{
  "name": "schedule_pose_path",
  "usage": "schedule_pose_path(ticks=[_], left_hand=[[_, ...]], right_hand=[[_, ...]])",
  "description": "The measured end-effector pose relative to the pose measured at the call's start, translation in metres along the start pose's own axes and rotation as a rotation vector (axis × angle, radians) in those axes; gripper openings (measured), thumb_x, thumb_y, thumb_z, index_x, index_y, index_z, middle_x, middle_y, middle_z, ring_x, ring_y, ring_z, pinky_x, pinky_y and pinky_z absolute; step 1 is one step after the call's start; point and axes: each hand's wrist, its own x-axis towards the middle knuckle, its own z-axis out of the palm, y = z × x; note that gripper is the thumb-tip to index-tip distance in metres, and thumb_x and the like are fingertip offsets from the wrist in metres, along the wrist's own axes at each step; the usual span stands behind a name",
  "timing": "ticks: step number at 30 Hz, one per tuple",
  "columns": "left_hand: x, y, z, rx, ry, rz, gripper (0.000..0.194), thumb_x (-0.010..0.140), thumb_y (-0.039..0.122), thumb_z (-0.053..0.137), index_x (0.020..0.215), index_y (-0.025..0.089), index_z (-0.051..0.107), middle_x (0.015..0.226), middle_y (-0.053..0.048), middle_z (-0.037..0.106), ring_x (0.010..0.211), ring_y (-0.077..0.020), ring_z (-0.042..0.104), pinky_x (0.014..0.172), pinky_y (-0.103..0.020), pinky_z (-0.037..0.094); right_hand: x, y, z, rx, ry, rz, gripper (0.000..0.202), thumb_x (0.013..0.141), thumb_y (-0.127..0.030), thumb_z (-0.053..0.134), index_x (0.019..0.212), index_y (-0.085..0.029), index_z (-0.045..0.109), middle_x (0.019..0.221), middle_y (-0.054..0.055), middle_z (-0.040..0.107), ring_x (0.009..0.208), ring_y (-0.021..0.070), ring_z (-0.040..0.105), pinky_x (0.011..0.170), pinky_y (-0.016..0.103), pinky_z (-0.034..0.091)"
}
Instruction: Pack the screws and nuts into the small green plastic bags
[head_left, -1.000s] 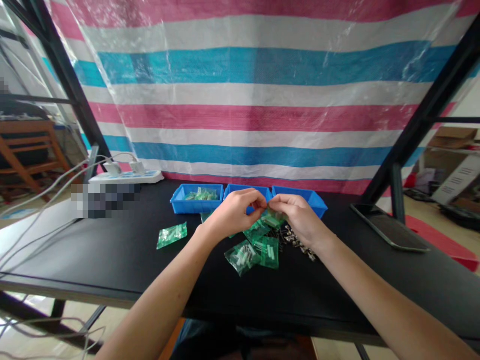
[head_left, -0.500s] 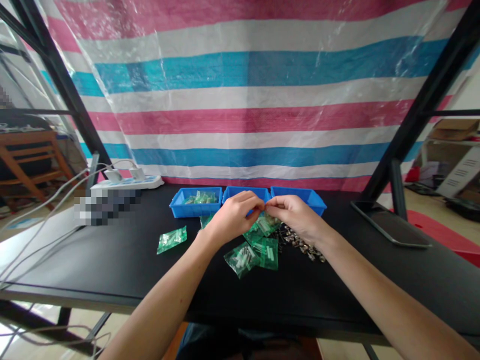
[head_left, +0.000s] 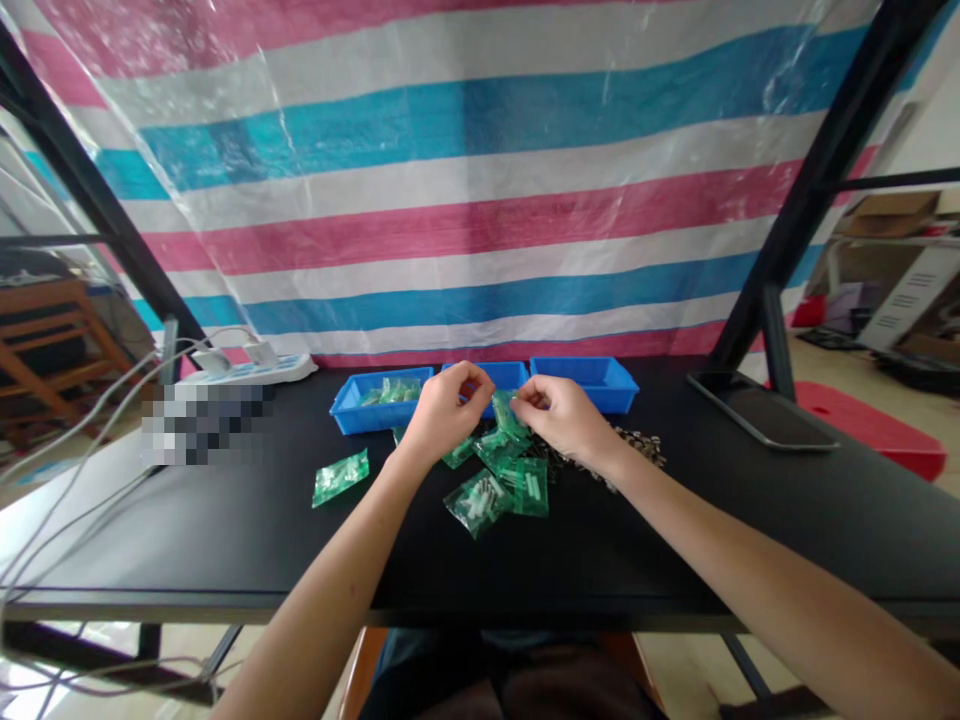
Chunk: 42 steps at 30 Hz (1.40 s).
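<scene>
A small green clear plastic bag point(head_left: 507, 414) hangs upright between my two hands, above a pile of similar bags. My left hand point(head_left: 448, 408) is closed in a pinch at the bag's upper left edge. At its upper right edge, the thumb and fingers of my right hand point(head_left: 564, 418) are pinched together. Below lie a green bag with white and metal pieces point(head_left: 478, 502) and another bag with white pieces point(head_left: 529, 487). A heap of small metal parts point(head_left: 637, 448) is partly covered by my right wrist.
Three blue bins stand along the back: the left bin point(head_left: 345, 415) with green bags in it, the middle bin point(head_left: 517, 375), the right bin point(head_left: 619, 395). A single green bag point(head_left: 340, 478) lies left. A phone point(head_left: 761, 410) is at right, a power strip point(head_left: 292, 370) at left.
My hands have moved slightly apart, and the green bag between them now shows. The camera view has shifted a little.
</scene>
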Motion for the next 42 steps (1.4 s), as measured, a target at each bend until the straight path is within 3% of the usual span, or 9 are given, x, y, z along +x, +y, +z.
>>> schedule_pose_path(ticks=[5, 14, 20, 25, 33, 42], left_hand=[[0.000, -0.004, 0.005, -0.191, -0.202, -0.139, 0.024, 0.074, 0.037, 0.060, 0.073, 0.014, 0.058, 0.062, 0.000, 0.060, 0.056, -0.0117, 0.056, 0.053, -0.023, 0.046], [0.000, -0.003, 0.002, -0.465, -0.315, -0.297, 0.024, 0.069, 0.034, 0.069, 0.070, 0.012, 0.058, 0.061, 0.001, 0.060, 0.061, -0.0102, 0.060, 0.061, -0.023, 0.051], [0.000, -0.004, -0.001, -0.456, -0.322, -0.281, 0.016, 0.073, 0.026, 0.063, 0.071, 0.012, 0.057, 0.060, 0.001, 0.060, 0.061, -0.0095, 0.061, 0.062, -0.023, 0.051], [0.000, -0.005, -0.001, -0.446, -0.337, -0.179, 0.024, 0.066, 0.031, 0.070, 0.072, 0.013, 0.057, 0.058, 0.003, 0.058, 0.057, -0.0090, 0.057, 0.058, -0.022, 0.048], [0.000, -0.004, -0.004, -0.453, -0.326, -0.187, 0.026, 0.069, 0.038, 0.065, 0.073, 0.013, 0.060, 0.064, 0.000, 0.061, 0.062, -0.0107, 0.060, 0.064, -0.025, 0.051], [0.001, -0.010, 0.003, -0.356, -0.278, -0.123, 0.011, 0.069, 0.024, 0.057, 0.071, 0.013, 0.059, 0.062, 0.000, 0.061, 0.059, -0.0118, 0.060, 0.061, -0.025, 0.051]], right_hand=[[-0.003, 0.003, 0.004, -0.085, 0.047, -0.108, 0.006, 0.073, -0.016, 0.052, 0.067, -0.017, 0.053, 0.064, 0.002, 0.058, 0.059, 0.0139, 0.053, 0.058, 0.026, 0.037], [-0.006, 0.007, 0.006, -0.177, 0.010, -0.247, 0.009, 0.078, -0.020, 0.049, 0.071, -0.018, 0.054, 0.068, 0.003, 0.058, 0.064, 0.0153, 0.052, 0.062, 0.027, 0.037], [-0.007, 0.006, 0.007, -0.134, -0.001, -0.212, 0.012, 0.078, -0.019, 0.047, 0.072, -0.017, 0.058, 0.068, 0.003, 0.060, 0.066, 0.0162, 0.054, 0.064, 0.028, 0.039], [-0.008, 0.003, 0.008, -0.118, 0.010, -0.227, 0.014, 0.079, -0.017, 0.046, 0.071, -0.017, 0.057, 0.069, 0.004, 0.060, 0.067, 0.0163, 0.055, 0.064, 0.028, 0.038], [-0.009, 0.000, 0.007, -0.073, 0.012, -0.221, 0.013, 0.080, -0.017, 0.047, 0.074, -0.017, 0.059, 0.073, 0.004, 0.061, 0.069, 0.0168, 0.055, 0.066, 0.028, 0.039], [-0.011, 0.003, 0.010, -0.260, 0.056, -0.298, 0.012, 0.080, -0.015, 0.048, 0.073, -0.016, 0.058, 0.075, 0.007, 0.063, 0.068, 0.0174, 0.056, 0.066, 0.029, 0.039]])
